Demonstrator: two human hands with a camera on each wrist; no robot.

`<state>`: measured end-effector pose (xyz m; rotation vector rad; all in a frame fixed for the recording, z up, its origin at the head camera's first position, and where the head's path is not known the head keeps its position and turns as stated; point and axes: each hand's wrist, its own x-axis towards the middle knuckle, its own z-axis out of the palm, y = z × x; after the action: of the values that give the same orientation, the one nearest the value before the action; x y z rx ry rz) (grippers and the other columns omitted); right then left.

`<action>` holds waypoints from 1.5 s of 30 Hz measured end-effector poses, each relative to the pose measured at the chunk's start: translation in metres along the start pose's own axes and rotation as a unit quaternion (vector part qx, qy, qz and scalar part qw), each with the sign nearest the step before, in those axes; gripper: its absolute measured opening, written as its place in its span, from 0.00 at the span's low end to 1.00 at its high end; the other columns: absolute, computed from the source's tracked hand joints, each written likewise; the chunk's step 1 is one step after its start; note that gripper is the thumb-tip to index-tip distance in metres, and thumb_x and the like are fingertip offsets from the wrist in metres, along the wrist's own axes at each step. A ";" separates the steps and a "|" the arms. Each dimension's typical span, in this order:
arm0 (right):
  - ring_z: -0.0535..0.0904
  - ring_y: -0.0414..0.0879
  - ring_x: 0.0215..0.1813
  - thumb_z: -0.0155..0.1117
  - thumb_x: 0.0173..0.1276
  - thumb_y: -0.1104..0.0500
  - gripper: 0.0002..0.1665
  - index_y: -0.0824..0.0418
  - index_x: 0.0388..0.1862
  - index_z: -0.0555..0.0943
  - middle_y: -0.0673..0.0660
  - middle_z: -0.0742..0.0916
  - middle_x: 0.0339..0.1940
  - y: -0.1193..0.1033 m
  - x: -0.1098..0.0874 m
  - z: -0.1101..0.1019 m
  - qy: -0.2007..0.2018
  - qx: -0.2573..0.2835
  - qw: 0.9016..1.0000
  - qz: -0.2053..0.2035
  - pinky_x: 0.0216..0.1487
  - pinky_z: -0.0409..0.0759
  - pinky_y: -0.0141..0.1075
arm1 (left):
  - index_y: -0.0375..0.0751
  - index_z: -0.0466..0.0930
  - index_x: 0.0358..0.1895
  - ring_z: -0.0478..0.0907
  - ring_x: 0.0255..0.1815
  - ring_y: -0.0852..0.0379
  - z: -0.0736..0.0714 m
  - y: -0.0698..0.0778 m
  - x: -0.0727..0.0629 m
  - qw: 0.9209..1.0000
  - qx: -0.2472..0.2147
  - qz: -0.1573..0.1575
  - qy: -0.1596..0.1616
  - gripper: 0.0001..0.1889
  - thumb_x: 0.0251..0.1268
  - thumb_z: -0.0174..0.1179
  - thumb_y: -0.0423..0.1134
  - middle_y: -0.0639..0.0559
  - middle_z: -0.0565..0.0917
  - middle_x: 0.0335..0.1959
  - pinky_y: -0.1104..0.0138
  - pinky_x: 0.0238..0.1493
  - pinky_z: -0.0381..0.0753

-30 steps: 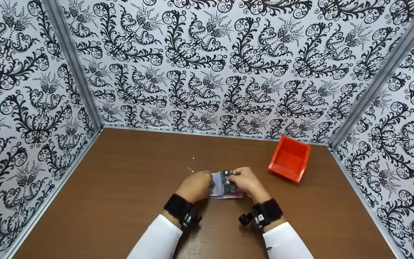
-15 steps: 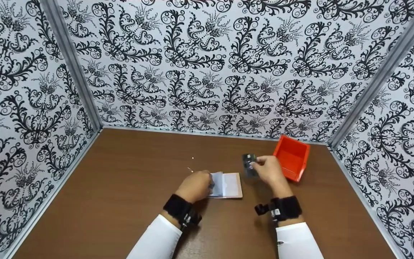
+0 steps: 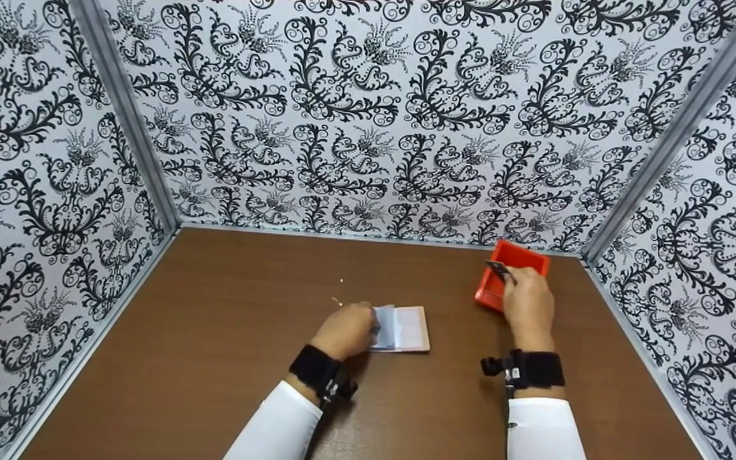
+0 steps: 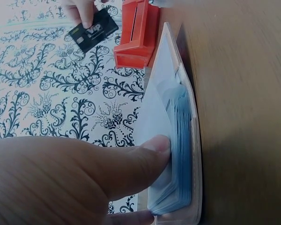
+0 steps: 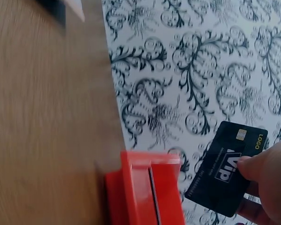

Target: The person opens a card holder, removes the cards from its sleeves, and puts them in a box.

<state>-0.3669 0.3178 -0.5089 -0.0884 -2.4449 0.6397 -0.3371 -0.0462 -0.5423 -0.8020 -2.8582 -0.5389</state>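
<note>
A black bank-style card (image 5: 220,161) marked "Vip" is pinched between the thumb and fingers of my right hand (image 3: 528,300). In the head view the card is held over the red bin (image 3: 489,298), tilted, at the back right. My left hand (image 3: 345,329) grips the left side of an opened card holder (image 3: 413,329) lying on the table. Seen from the left wrist, the thumb presses on the stack of clear plastic sleeves (image 4: 182,150), and a finger shows at their lower edge. The other left fingers are hidden.
The brown table (image 3: 214,364) is bounded by walls (image 3: 342,128) with a black-and-white scroll pattern and grey corner posts. A tiny white speck (image 3: 342,280) and a thin pale scrap (image 3: 337,301) lie beyond the left hand.
My right hand has lifted the black card away from the card holder and carried it right and back, over the red bin. The left hand and the card holder have stayed in place.
</note>
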 end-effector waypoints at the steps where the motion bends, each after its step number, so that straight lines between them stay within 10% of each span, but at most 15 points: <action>1: 0.88 0.74 0.57 0.68 0.81 0.65 0.15 0.69 0.59 0.91 0.71 0.93 0.52 0.004 0.000 0.000 0.009 -0.005 1.000 -0.001 0.60 0.84 0.69 | 0.41 0.97 0.42 0.83 0.34 0.54 0.000 0.000 0.000 1.000 0.001 0.001 -0.001 0.04 0.67 0.77 0.33 0.48 0.90 0.40 0.57 0.41 0.90; 23: 0.84 0.80 0.61 0.62 0.79 0.69 0.15 0.71 0.56 0.92 0.75 0.91 0.54 0.026 -0.010 0.012 -0.043 -0.047 0.998 0.021 0.59 0.82 0.77 | 0.46 0.96 0.38 0.88 0.38 0.51 0.004 -0.002 0.001 1.000 0.025 0.004 -0.008 0.05 0.63 0.83 0.39 0.50 0.90 0.40 0.57 0.43 0.90; 35: 0.86 0.79 0.62 0.64 0.79 0.63 0.16 0.63 0.57 0.94 0.74 0.92 0.59 0.025 -0.011 0.017 -0.140 -0.066 0.986 0.062 0.59 0.81 0.78 | 0.45 0.96 0.37 0.88 0.40 0.50 0.004 -0.001 0.000 1.000 0.029 0.000 -0.011 0.05 0.64 0.82 0.39 0.49 0.91 0.41 0.56 0.43 0.90; 45: 0.90 0.77 0.54 0.67 0.77 0.60 0.14 0.66 0.53 0.93 0.73 0.94 0.53 0.021 -0.011 0.022 -0.121 -0.068 0.990 0.034 0.53 0.85 0.74 | 0.45 0.97 0.39 0.89 0.45 0.48 0.001 0.000 -0.001 1.000 0.017 -0.004 -0.007 0.04 0.64 0.82 0.38 0.50 0.90 0.43 0.54 0.50 0.91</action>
<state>-0.3720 0.3242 -0.5400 -0.1562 -2.7299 0.5393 -0.3358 -0.0462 -0.5431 -0.7932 -2.8764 -0.4874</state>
